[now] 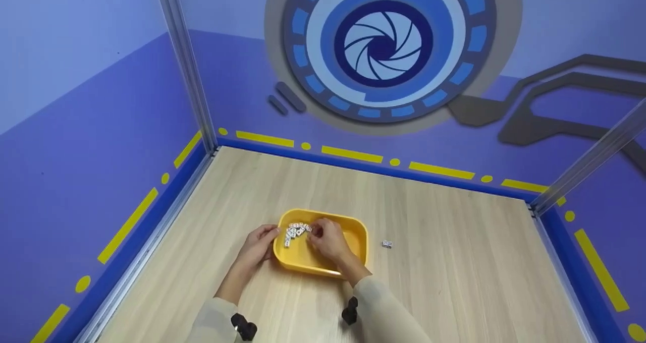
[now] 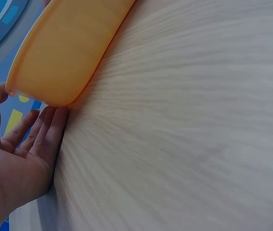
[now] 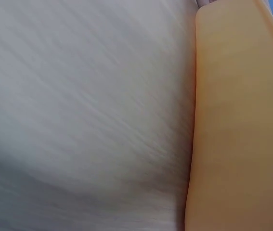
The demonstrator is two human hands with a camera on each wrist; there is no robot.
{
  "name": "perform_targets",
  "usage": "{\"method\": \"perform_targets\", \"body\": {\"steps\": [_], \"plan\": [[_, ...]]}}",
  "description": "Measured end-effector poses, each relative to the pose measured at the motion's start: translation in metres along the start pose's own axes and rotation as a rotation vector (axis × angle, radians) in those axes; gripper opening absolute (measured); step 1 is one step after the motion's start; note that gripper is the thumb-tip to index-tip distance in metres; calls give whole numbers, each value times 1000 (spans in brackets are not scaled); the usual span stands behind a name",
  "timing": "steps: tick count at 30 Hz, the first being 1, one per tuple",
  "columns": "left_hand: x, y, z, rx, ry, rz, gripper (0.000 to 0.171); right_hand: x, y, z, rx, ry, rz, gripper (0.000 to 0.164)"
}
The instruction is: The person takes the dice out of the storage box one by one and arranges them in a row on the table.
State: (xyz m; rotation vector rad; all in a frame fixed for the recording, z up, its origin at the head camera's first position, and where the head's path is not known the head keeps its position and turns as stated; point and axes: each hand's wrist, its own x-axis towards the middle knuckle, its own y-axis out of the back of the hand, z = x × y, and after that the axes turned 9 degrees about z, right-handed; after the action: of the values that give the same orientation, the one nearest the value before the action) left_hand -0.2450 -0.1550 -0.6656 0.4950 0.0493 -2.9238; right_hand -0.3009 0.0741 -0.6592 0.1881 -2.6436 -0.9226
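Near the middle of the table stands a yellow plastic bin (image 1: 353,222) with rounded corners. My left hand (image 1: 257,244) holds its left end, thumb at the rim and the other fingers low against the outer wall, as the left wrist view also shows. Inside, small white blocks (image 1: 294,230) with dark and reddish marks lie in a bent cluster at the left. My right hand (image 1: 329,239) reaches into the bin, thumb and fingers pinching a small white block (image 1: 309,228) at the cluster's right end. The right wrist view has only the bin's outer wall (image 3: 240,120) and tabletop.
One more small marked block (image 1: 387,243) lies on the wooden table (image 1: 444,272), right of the bin. Blue printed panels (image 1: 227,86) with metal corner posts (image 1: 189,70) enclose the table at the back and sides. Black devices are strapped at both wrists.
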Motion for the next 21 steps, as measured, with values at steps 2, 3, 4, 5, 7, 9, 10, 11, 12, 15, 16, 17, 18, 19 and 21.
{"method": "perform_targets", "body": {"steps": [2, 3, 4, 5, 7, 9, 10, 11, 12, 15, 16, 17, 18, 19, 21], "plan": [[0, 0, 1, -4, 0, 4, 51, 1, -1, 0, -6, -11, -19, 20], [0, 1, 1, 1, 0, 6, 50, 1, -1, 0, -13, -13, -27, 20], [0, 1, 1, 2, -3, 7, 49, 1, -2, 0, -18, -17, -36, 20], [-1, 1, 2, 2, -3, 7, 49, 1, -2, 0, -22, -14, -41, 20], [0, 1, 1, 4, -2, 8, 49, 0, -2, 0, -38, -10, -49, 19], [-1, 0, 0, 9, 0, 8, 51, -1, -2, 0, -57, 5, -56, 17], [-1, 0, 0, 5, 1, 7, 51, -2, -2, 1, -64, 12, -60, 16], [-1, 0, 0, 2, 2, 4, 52, -2, -2, 1, -75, 25, -60, 15], [-1, 0, 0, -1, 3, 4, 53, -2, -2, 1, -84, 29, -63, 15], [-1, 0, 0, -12, 4, 1, 53, -2, -2, 2, -96, 51, -68, 13], [-1, 0, 0, -21, 4, 0, 53, -2, -2, 2, -98, 57, -69, 13], [-1, 1, 0, -25, 3, 0, 53, -2, -2, 2, -100, 65, -67, 13], [0, 1, 0, -29, 1, 1, 52, -2, -2, 2, -97, 66, -68, 13], [0, 1, 0, -27, -6, -1, 53, -2, -2, 2, -94, 67, -67, 13], [0, 0, 0, -33, -5, -8, 53, -3, -2, 3, -98, 73, -62, 13]]}}
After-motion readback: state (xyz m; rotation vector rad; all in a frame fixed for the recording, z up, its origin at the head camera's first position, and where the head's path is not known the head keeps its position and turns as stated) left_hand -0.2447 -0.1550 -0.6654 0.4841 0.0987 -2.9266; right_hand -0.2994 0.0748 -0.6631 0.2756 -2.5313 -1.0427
